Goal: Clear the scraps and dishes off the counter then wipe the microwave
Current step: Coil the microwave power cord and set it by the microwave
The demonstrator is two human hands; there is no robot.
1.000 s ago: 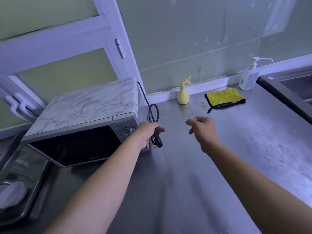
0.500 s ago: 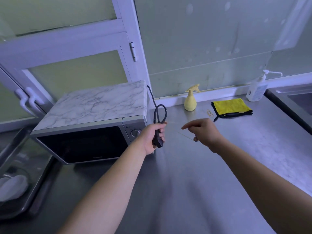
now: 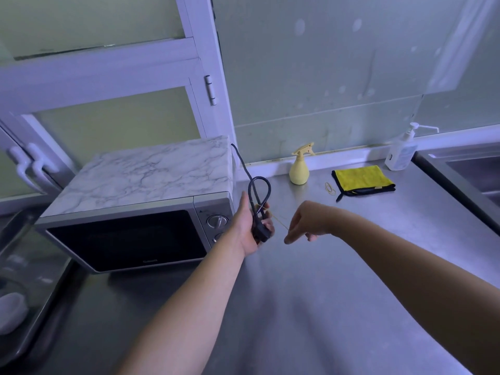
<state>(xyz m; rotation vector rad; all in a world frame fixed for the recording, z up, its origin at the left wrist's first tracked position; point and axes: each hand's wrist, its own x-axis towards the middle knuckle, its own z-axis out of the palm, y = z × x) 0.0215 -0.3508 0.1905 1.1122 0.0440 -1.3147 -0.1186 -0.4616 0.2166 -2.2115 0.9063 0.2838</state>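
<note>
- My left hand [image 3: 250, 226] grips the folded cord [image 3: 260, 185]; my right hand [image 3: 308, 223], at 3 o'clock, pinches a stretched rubber band [image 3: 280, 221].
- Pulled harder, the rubber band could snap or slip off.

The near and middle counter [image 3: 297, 307] gives a hand open passage. The microwave [image 3: 135, 212] blocks the left. A spray bottle [image 3: 299, 171], yellow cloth [image 3: 362, 180] and soap dispenser [image 3: 401, 155] crowd the far right, beside the sink [image 3: 473, 180].

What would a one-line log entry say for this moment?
left hand: grips looped power cord | right hand: pinches stretched rubber band | microwave: door shut
</note>
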